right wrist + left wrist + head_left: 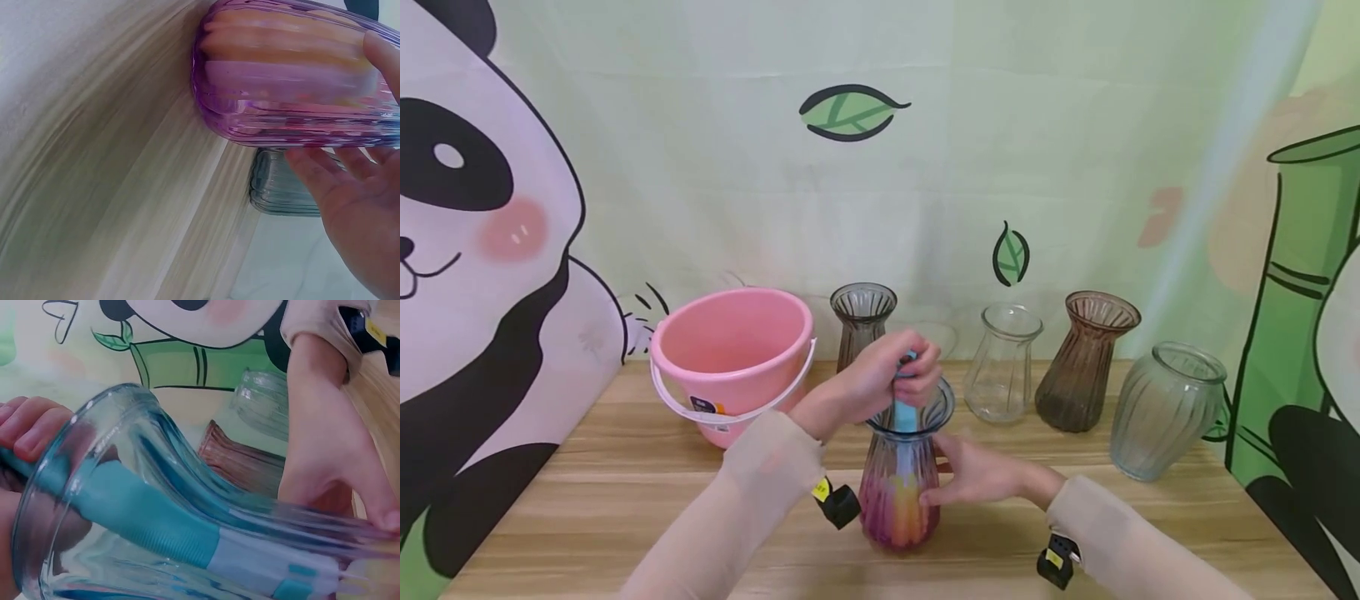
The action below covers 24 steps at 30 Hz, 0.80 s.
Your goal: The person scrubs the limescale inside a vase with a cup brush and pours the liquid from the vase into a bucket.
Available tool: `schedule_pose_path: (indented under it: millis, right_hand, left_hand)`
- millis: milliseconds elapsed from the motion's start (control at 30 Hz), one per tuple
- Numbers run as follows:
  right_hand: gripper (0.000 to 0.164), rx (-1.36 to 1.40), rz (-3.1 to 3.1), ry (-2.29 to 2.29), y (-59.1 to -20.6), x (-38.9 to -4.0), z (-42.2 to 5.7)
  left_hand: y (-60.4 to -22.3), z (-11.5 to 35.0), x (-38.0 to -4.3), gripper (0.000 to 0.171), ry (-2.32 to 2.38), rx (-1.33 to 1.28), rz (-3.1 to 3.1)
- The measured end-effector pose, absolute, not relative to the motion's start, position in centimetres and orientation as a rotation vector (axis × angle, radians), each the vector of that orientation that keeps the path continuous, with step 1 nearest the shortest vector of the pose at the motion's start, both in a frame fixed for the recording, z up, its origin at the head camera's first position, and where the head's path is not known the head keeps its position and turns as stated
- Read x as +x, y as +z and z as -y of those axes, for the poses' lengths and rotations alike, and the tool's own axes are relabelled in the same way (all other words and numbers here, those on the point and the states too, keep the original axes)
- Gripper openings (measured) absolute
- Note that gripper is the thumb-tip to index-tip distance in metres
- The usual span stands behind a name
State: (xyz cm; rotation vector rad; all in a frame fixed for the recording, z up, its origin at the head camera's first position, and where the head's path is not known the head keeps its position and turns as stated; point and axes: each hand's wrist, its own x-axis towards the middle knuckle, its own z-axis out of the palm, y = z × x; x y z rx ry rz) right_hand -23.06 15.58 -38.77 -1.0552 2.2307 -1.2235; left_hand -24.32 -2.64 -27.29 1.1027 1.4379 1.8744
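Note:
A ribbed glass vase, blue at the flared rim and purple at the base, stands on the table in the head view. My left hand is at its mouth, fingers curled round the teal handle of a bottle brush. Inside the vase the shaft turns white, and an orange and yellow brush head fills the lower part. Lower down, my right hand holds the vase's side. Its thumb lies on one side and the other fingers on the opposite side.
Left of the vase stands a pink bucket with a white handle. Behind are a grey vase and a clear vase. A brown vase and a pale rounded vase stand on the right. A printed cloth hangs behind the table.

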Motion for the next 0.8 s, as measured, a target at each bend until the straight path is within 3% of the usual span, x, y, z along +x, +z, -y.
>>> schedule_pose_path:
  millis: [233, 600, 800]
  right_hand:
    - [0.074, -1.017, -2.213, -1.262, -39.0, -23.3, -15.5]
    - [0.072, -0.975, -2.264, -1.286, -39.0, -23.0, -15.1]
    - [0.070, -0.968, -2.250, -1.307, -39.3, -22.6, -15.0]
  left_hand:
    - [-26.3, 2.8, -24.2, 0.036, 1.925, 1.111, -1.379]
    - [-20.1, 3.5, -23.0, 0.041, 2.106, 1.148, -1.398]
    - [-19.6, 3.6, -22.6, 0.039, 2.097, 1.176, -1.422]
